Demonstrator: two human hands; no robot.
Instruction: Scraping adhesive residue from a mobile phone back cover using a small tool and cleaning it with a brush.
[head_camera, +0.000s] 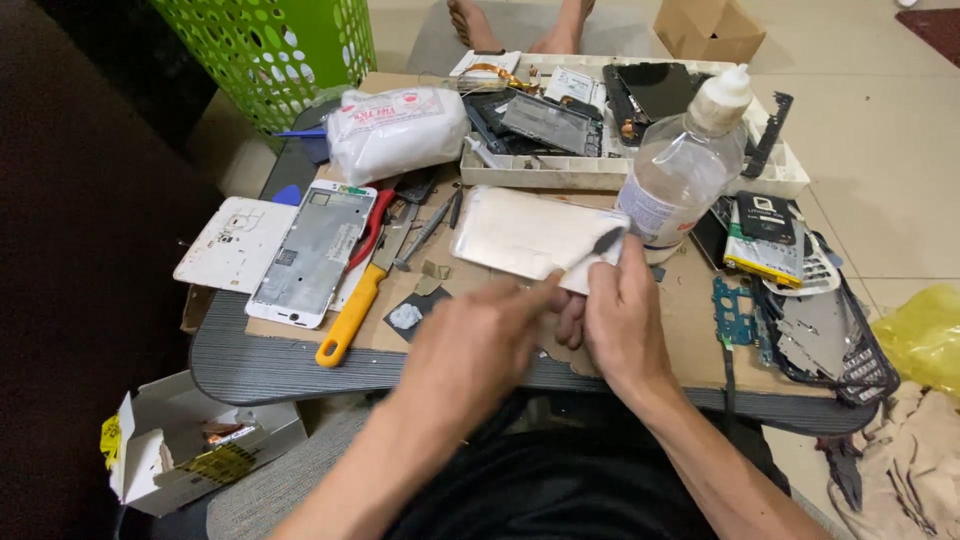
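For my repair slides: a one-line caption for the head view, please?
Both hands work a thin tool on a phone panel at a cluttered table.

one head-worn camera looks steeply down and forward from close above the cluttered counter (250, 370), with the floor (880, 150) beyond.

On the table (250, 365), a phone panel (530, 237) lies ahead of both hands, a bottle (680, 175) to its right, a parts tray (600, 175) behind it, a phone frame (315, 250) and knife (360, 295) to its left.
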